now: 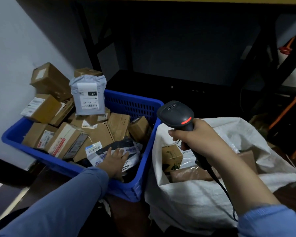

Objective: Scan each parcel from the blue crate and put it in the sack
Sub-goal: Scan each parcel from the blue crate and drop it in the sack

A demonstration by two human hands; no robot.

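A blue crate (140, 103) on the left is piled with several brown cardboard parcels and a grey mailer bag (88, 95) standing upright at the back. My left hand (114, 159) reaches into the crate's near corner, its fingers lying flat on a dark mailer bag (126, 146) with white labels. My right hand (196, 135) grips a black handheld scanner (176, 115) above the gap between crate and sack, its head pointing toward the crate. The white woven sack (195, 199) stands open on the right and holds a small green-printed box (172, 156) and brown parcels.
A pale wall rises behind the crate on the left. Dark shelving and a black cabinet (178, 65) fill the back. Orange metal frame parts (289, 106) stand at the far right. The scanner's cable (224, 189) runs down across the sack's mouth.
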